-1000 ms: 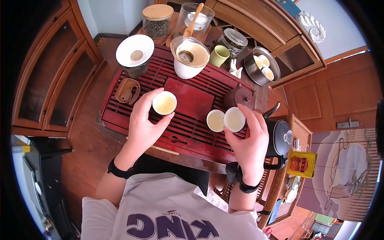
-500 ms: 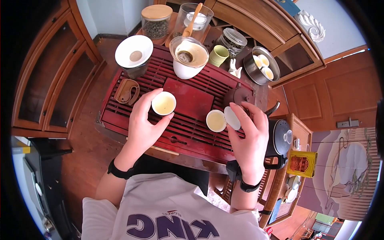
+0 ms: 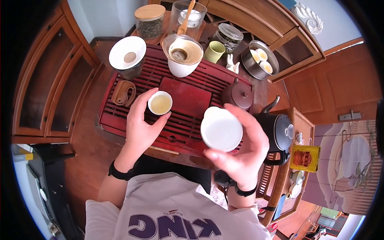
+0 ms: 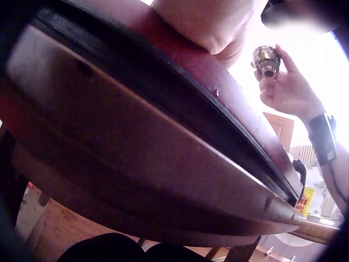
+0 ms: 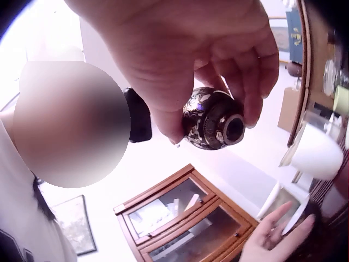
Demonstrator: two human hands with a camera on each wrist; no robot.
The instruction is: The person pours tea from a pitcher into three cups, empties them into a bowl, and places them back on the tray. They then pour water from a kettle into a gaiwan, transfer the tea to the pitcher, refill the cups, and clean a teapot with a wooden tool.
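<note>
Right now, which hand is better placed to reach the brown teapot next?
Right, I'd say. The right hand is nearer the brown teapot, though it would likely have to put down its raised cup first. The left hand is farther off, gripping a cup of pale liquid.

The head view was bright and fairly sharp, bowed by the lens, with black corners. Both wrist views looked hazier, with washed-out white glare and a smeared patch; the left one's table side [image 4: 136,147] lay dim.
</note>
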